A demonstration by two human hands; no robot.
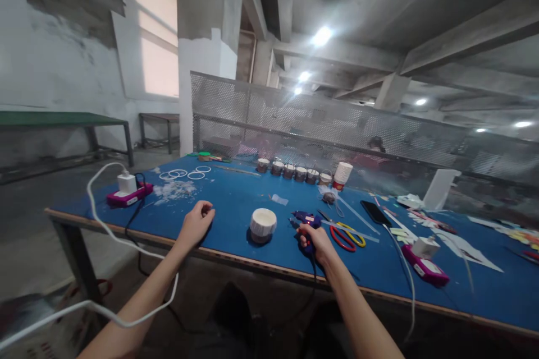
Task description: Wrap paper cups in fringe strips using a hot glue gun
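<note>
My right hand (314,242) grips a dark blue hot glue gun (306,217), its nozzle pointing left just above the table. A black cord runs down from the handle over the table's edge. My left hand (197,223) rests on the table near the front edge, fingers curled in a loose fist, with nothing visible in it. Between the two hands stands a small white cup (263,226) with ribbed sides, upright and touched by neither hand. Right beside the glue gun lie scissors with red handles (342,239) and a pair with yellow handles (356,235).
Several small cups (288,171) line the back, beside a stack of white paper cups (343,173). White rings (196,175) lie at left. Purple power strips (126,196) sit on both sides, trailing cables. A phone (374,213) lies at right. A perforated metal screen (295,118) stands behind.
</note>
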